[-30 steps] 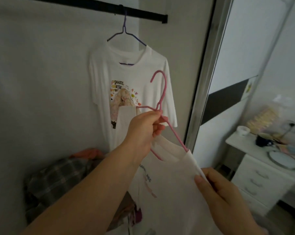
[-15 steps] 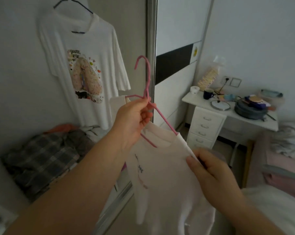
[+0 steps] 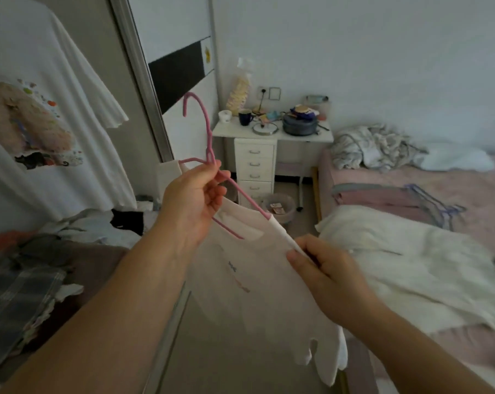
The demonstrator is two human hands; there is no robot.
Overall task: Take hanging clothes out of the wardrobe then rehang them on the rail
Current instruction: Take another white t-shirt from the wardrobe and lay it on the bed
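Observation:
My left hand point(image 3: 196, 199) grips a pink hanger point(image 3: 205, 137) just below its hook, in the middle of the view. A small white garment point(image 3: 257, 285) with a faint print hangs from that hanger. My right hand point(image 3: 324, 273) pinches the garment's right shoulder edge, lower right of the hanger. A white printed T-shirt point(image 3: 35, 132) hangs at the far left inside the wardrobe; its hanger and the rail are out of view.
A sliding wardrobe door frame point(image 3: 139, 81) stands behind the hanger. Folded and piled clothes point(image 3: 27, 280) lie at lower left. A white drawer unit point(image 3: 256, 166) with dishes stands at the back. A bed point(image 3: 425, 251) with white cloth and spare hangers point(image 3: 436, 206) fills the right.
My view has swung right, away from the wardrobe toward the bed. The hanging T-shirt slid to the left edge. Both hands keep their hold on the hanger and garment.

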